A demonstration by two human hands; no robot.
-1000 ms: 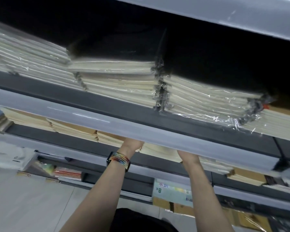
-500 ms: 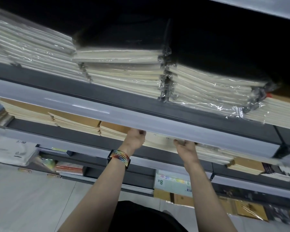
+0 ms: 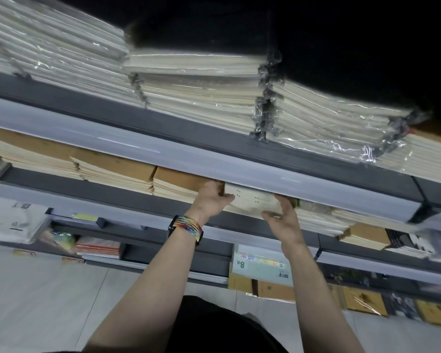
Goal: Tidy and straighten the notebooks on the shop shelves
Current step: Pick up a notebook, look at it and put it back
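While my left hand (image 3: 213, 200) grips the left edge of a pale cream printed-cover notebook stack (image 3: 252, 200) and my right hand (image 3: 281, 220) clasps its near right corner, the stack lies skewed on the dark grey metal shelf (image 3: 99, 193), just right of brown kraft-cover notebook piles (image 3: 178, 180). I judge I'm squaring it; next comes an even push back, flush with its neighbours.

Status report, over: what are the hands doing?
Left hand, right hand both grip the cream notebook stack. Upper shelf rail overhangs it.
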